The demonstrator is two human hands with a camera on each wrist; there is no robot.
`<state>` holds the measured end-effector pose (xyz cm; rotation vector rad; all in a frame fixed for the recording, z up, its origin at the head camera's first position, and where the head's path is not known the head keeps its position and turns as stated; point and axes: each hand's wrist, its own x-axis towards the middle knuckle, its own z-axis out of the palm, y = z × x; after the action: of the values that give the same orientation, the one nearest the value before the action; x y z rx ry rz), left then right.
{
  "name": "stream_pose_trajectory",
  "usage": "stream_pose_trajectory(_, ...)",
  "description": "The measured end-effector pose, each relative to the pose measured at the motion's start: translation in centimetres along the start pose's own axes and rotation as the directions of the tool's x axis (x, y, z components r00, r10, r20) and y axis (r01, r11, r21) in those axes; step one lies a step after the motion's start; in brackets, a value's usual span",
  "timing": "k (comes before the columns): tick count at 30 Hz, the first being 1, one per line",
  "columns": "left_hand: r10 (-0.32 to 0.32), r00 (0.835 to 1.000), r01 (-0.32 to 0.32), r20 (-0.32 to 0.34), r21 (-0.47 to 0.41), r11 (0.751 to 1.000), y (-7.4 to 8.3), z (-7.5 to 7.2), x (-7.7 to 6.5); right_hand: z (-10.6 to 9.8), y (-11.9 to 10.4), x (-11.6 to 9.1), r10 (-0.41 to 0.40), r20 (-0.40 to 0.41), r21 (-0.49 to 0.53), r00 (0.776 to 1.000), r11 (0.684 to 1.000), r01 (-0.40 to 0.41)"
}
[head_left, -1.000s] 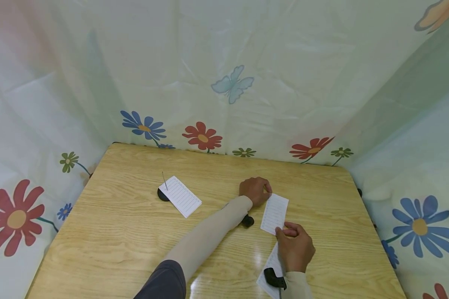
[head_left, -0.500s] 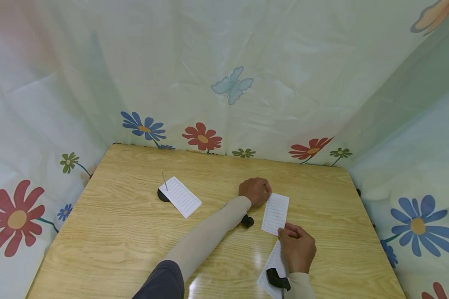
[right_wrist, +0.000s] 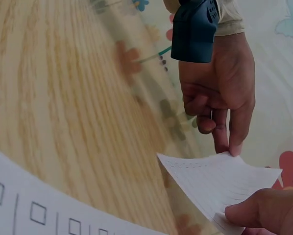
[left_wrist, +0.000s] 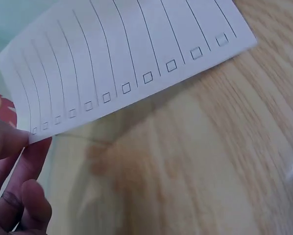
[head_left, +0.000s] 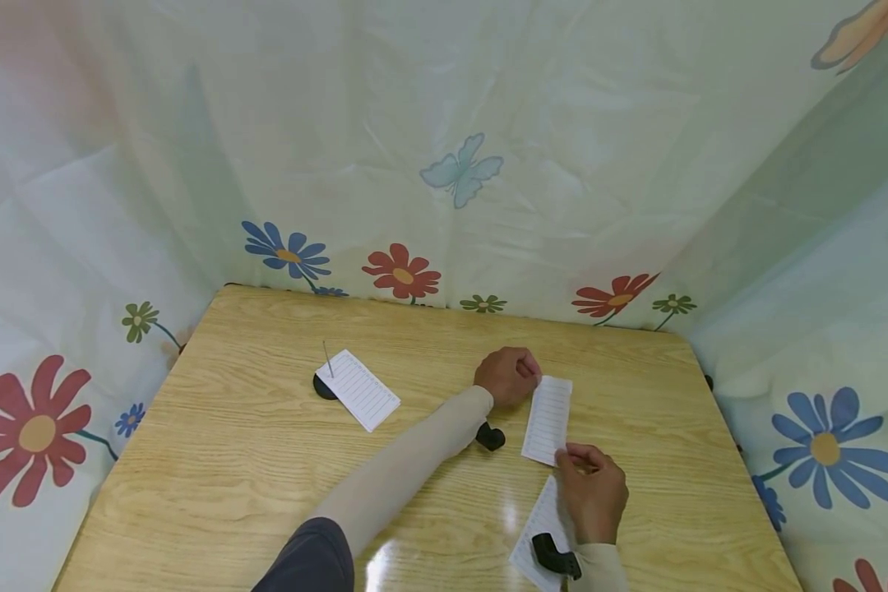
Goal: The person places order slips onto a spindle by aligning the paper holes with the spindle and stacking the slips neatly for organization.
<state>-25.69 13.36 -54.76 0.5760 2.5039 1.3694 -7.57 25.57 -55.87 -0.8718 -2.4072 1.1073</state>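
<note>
A white lined checklist slip (head_left: 549, 419) with a row of small tick boxes is held between both hands over the right half of the table. My left hand (head_left: 508, 376) pinches its far edge between thumb and finger; the left wrist view shows the slip (left_wrist: 122, 58) bowed, with its shadow on the wood. At the near right corner, my right hand (head_left: 594, 493) pinches the slip, thumb on top. A second lined sheet (head_left: 538, 522) lies partly hidden beneath the right wrist. Its boxed edge (right_wrist: 48, 215) fills the lower left of the right wrist view.
At left, a paper spike (head_left: 328, 360) with a round black base (head_left: 324, 388) has another lined slip (head_left: 361, 393) stuck on it. The wood-grain table (head_left: 215, 460) is bordered by a flower-printed curtain (head_left: 562, 164). Black wrist cameras (head_left: 553, 556) sit on both forearms.
The held slip has tilted and looks narrower, its far edge slightly higher in view. The right hand has shifted a little right and nearer the front. The spiked slip stays put.
</note>
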Motion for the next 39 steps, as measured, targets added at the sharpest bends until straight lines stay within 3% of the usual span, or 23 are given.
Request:
stream_pose_trajectory(13, 0.026, 0.999, -0.031, -0.025, -0.219, 0.975, 0.8, -3.1, -1.5, -0.4, -1.6, -0.4, -0.006, 0.067, 0.162, 0.998, 0.987, -0.005)
stream_pose_trajectory(30, 0.106, 0.990, -0.123, -0.097, -0.181, 0.976, -0.9, -7.3, -3.6, 0.3, -3.5, -0.9, -0.079, 0.085, 0.353, 0.993, 0.934, 0.044)
stream_pose_trajectory(39, 0.120, 0.983, -0.145, -0.137, -0.183, 0.972, -1.6, -9.3, -5.2, 0.8, -4.5, -1.2, -0.118, 0.101, 0.362, 0.988, 0.929, 0.074)
